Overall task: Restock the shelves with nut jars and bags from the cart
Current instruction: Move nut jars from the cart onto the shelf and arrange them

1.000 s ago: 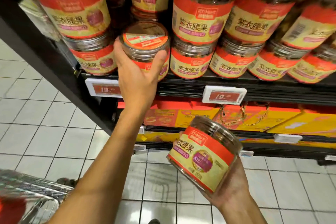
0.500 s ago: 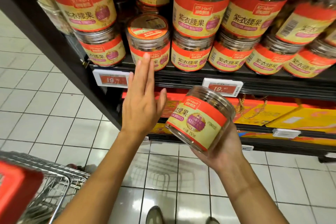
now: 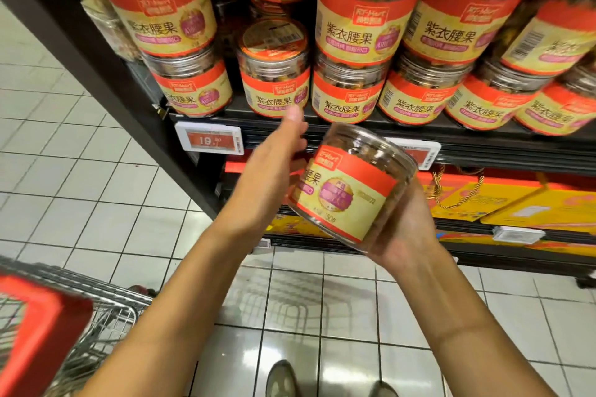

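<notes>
The right hand (image 3: 403, 229) grips a clear nut jar (image 3: 351, 190) from below and from the right. It holds the jar tilted, in front of the shelf (image 3: 354, 135), with the red and yellow label turned to the near side. The left hand (image 3: 274, 164) is just left of that jar with its fingers stretched out and gripping nothing, and I cannot tell whether it touches the jar's side. On the shelf beyond, stocked jars (image 3: 358, 87) of the same kind stand in a row, most with a second jar on top. One single jar (image 3: 274, 74) left of centre has nothing on its lid. A price tag (image 3: 209, 140) hangs on the shelf edge at the left. Yellow and red gift boxes (image 3: 516, 200) lie on the lower shelf. At the near left is the wire cart (image 3: 106, 316) with a red box (image 3: 35, 325) in it. It stands on the white tiled floor (image 3: 80, 187).
</notes>
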